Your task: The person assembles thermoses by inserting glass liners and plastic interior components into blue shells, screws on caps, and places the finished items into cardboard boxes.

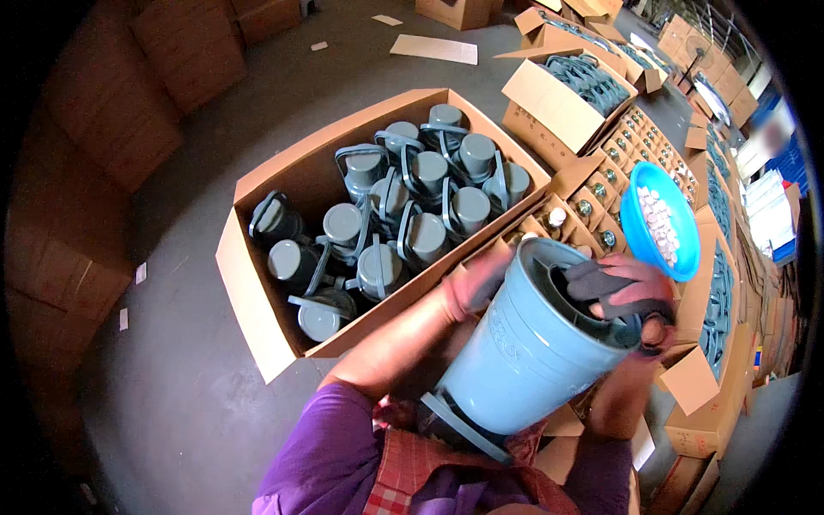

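Observation:
A blue-grey plastic thermos casing (524, 352) leans tilted in front of my body, its open end facing up and away and its handle near my lap. My gloved right hand (622, 296) grips the rim, fingers reaching over into the opening. At the other side of the rim is my gloved left hand (476, 283), blurred, with its fingers mostly hidden behind the casing; whether it touches the casing I cannot tell. Beyond the hands, several shiny glass liners (584, 209) stand in a divided carton (573, 178).
To the left, a large open carton (257, 335) holds several grey thermos casings (427, 233) with handles. A bright blue bowl (633, 225) of small pale discs (659, 225) sits on the divided carton. More cartons (549, 99) line the right; stacked boxes (103, 129) stand left. Cardboard (434, 49) lies on the floor.

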`<control>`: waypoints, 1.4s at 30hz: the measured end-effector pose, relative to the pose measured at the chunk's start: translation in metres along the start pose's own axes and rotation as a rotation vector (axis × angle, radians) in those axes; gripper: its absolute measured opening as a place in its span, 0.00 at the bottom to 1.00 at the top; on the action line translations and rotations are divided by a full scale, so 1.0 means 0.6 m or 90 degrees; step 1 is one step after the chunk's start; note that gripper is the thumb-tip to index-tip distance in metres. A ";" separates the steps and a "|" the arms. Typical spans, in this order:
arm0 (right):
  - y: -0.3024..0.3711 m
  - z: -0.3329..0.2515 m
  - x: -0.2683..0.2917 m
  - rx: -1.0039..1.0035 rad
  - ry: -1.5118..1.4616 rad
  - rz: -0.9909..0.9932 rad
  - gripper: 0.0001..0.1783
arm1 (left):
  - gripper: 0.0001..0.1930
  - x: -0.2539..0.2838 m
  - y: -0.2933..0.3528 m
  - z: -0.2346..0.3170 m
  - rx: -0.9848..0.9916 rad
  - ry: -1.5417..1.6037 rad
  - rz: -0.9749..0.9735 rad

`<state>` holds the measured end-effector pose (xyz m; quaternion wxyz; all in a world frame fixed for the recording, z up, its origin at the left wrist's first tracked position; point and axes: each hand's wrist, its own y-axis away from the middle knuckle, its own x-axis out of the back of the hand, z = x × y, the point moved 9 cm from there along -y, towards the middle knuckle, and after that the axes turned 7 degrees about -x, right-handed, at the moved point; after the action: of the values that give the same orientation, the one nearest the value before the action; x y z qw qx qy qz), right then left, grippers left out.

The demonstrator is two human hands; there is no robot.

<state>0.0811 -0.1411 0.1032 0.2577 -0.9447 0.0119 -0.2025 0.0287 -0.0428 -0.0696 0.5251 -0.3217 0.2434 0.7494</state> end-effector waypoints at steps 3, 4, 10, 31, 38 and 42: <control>-0.056 -0.059 -0.018 -0.017 0.061 -0.192 0.16 | 0.21 -0.072 0.030 -0.144 0.149 0.205 -0.079; -0.064 -0.052 -0.023 -0.089 0.068 -0.209 0.15 | 0.20 -0.085 0.033 -0.169 0.176 0.214 -0.104; -0.034 -0.011 -0.029 -0.518 0.225 -0.125 0.15 | 0.17 0.001 0.082 -0.179 0.133 -0.142 -0.033; 0.337 0.071 -0.250 -0.173 0.383 -0.071 0.25 | 0.16 0.273 0.388 -0.066 -0.299 -0.048 0.618; 0.270 0.074 -0.238 -0.251 0.481 0.172 0.18 | 0.11 0.276 0.367 0.044 -0.346 -0.189 0.669; 0.037 0.149 -0.214 -0.433 0.183 0.242 0.21 | 0.12 0.361 0.305 0.148 -0.398 0.057 0.633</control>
<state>-0.0003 -0.1007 -0.0263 -0.0402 -0.9189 0.2885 -0.2659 -0.2163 0.0956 -0.1647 -0.0198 -0.3397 0.1544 0.9276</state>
